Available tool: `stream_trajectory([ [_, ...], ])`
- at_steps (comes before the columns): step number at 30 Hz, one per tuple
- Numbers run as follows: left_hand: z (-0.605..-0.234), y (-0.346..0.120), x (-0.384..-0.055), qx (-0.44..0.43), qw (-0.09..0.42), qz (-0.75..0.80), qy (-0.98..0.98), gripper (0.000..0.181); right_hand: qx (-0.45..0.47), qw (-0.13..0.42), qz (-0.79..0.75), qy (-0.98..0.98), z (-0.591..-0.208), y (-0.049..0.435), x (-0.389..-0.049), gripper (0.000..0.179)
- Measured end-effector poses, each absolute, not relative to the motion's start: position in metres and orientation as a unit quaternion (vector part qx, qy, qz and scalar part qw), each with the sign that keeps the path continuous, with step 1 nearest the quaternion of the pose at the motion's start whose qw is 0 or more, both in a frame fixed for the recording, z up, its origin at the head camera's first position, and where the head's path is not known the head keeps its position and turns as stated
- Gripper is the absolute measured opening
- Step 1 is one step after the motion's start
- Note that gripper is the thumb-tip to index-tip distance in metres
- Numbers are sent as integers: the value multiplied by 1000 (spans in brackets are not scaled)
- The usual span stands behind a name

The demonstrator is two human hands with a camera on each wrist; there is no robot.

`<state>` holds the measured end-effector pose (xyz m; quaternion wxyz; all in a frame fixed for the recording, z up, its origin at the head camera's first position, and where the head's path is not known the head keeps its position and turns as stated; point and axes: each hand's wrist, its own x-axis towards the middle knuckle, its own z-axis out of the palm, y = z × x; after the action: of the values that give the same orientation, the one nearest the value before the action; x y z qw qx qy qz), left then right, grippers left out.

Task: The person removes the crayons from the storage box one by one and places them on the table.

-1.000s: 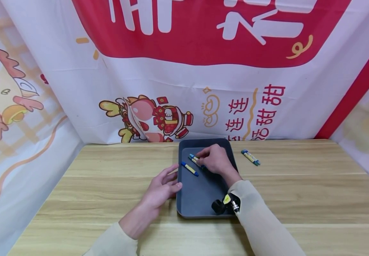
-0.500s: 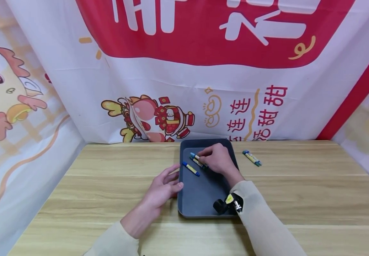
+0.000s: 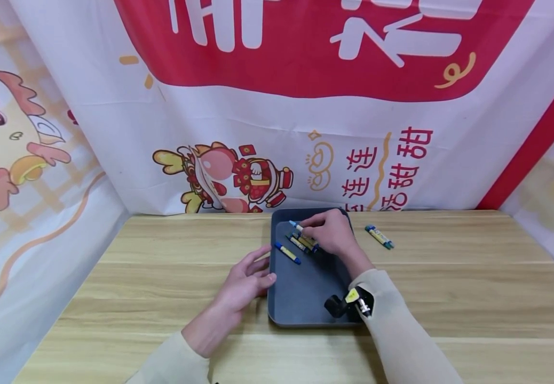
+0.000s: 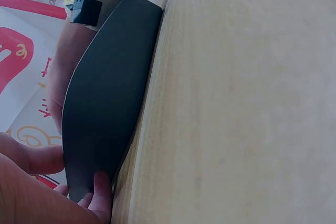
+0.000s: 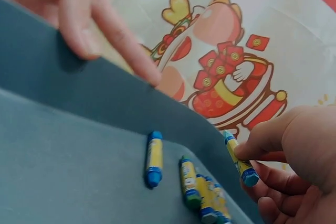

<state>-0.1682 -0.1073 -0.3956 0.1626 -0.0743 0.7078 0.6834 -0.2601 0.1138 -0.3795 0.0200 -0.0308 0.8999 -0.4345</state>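
Note:
The right hand (image 3: 332, 232) pinches a light-blue crayon (image 5: 240, 160) between thumb and fingers, above the far end of a dark grey tray (image 3: 301, 293). Inside the tray, a blue crayon (image 3: 288, 253) lies by itself near the left wall. Several other crayons (image 5: 202, 195) lie side by side below the right hand, partly covered by it in the head view. At the tray's left wall, the left hand (image 3: 240, 285) holds the edge, its thumb over the rim and other fingers against the outside.
Crayons (image 3: 379, 237) lie together on the wooden table (image 3: 450, 288), right of the tray. A printed cloth (image 3: 238, 117) hangs behind the table's back edge. A small black camera (image 3: 337, 306) on the right wrist hangs over the tray's near right part.
The right hand has lifted the light-blue crayon off the group and moved slightly up and right, uncovering more crayons. The left hand stays at the tray's wall.

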Motion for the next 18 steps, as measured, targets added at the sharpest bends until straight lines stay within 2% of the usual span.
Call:
stream_trajectory([
  [18, -395, -106, -168, -73, 158, 683, 710, 66, -33, 6, -463, 886, -358, 149, -249, 24],
])
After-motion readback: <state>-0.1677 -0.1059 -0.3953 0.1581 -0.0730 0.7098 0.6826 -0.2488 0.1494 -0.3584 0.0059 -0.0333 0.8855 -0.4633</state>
